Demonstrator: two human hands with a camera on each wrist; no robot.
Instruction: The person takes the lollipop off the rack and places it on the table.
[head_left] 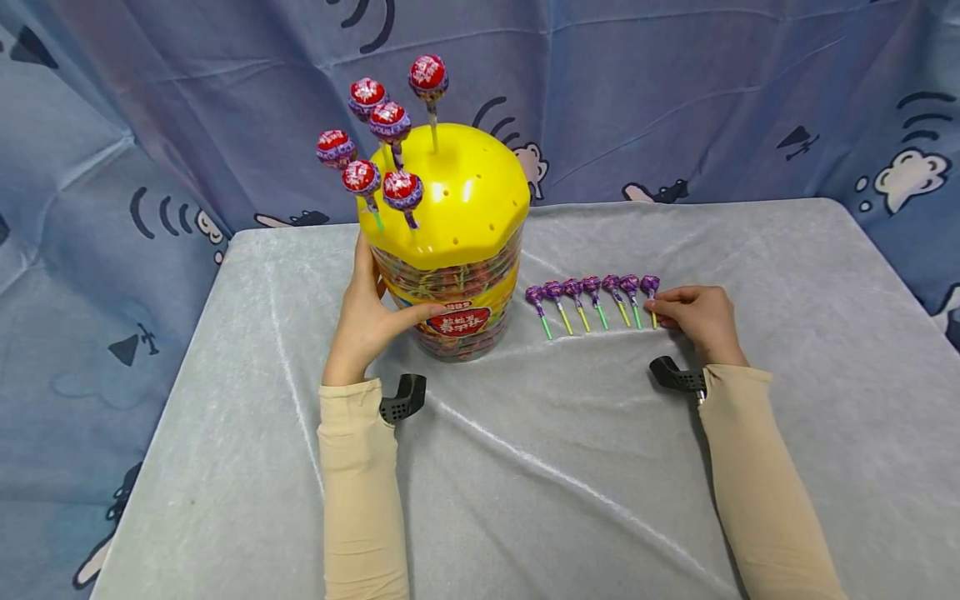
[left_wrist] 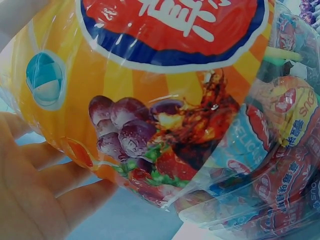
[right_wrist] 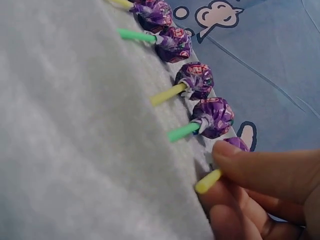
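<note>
My sleeves point(head_left: 360, 492) lie over the grey desk point(head_left: 570, 467).
My left hand point(head_left: 367, 321) clasps the lollipop tub point(head_left: 450, 250); my right hand point(head_left: 697, 317) pinches the end lollipop point(head_left: 651, 287) of the row, on the desk.

Table point(head_left: 570, 467) draped in pale grey velvety cloth point(head_left: 285, 350), creased. Lollipop tub point(head_left: 450, 283) standing upright near back edge, left of centre. Row of seven purple-wrapped lollipops point(head_left: 592, 302) lying flat just right of tub, sticks pointing forward.
</note>
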